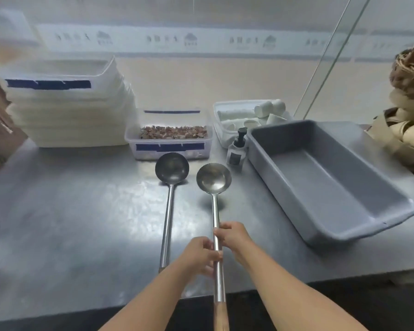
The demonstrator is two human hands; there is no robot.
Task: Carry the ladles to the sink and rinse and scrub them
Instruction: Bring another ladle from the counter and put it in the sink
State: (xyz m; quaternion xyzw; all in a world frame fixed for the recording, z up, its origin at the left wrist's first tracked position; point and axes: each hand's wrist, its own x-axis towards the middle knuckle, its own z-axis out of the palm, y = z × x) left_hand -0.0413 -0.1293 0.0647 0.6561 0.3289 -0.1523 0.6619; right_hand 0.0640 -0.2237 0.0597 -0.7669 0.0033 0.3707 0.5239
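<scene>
Item: two long-handled steel ladles on a steel bench (58, 223). Held ladle (214, 179): both hands closed on its shaft, left hand (201, 255) nearer the body, right hand (233, 237) just ahead of it; bowl raised clear of the bench, judging by the shadow beneath it; long axis runs straight away from the person, wooden grip end passing back over the near bench edge. Second ladle (172, 168): lying on the bench, parallel, just left of the held one, bowl far, handle end near the left hand, which is the closer hand for taking it. Obstacles: grey tray (392, 218) to the right; soap bottle (237, 151) and clear tub of brown pieces (172, 139) close beyond the bowls; stacked white containers (69, 111) far left. Open room: bare bench left of the ladles and the near edge. Sink: not in view. Judged step: gathering ladles before carrying.
</scene>
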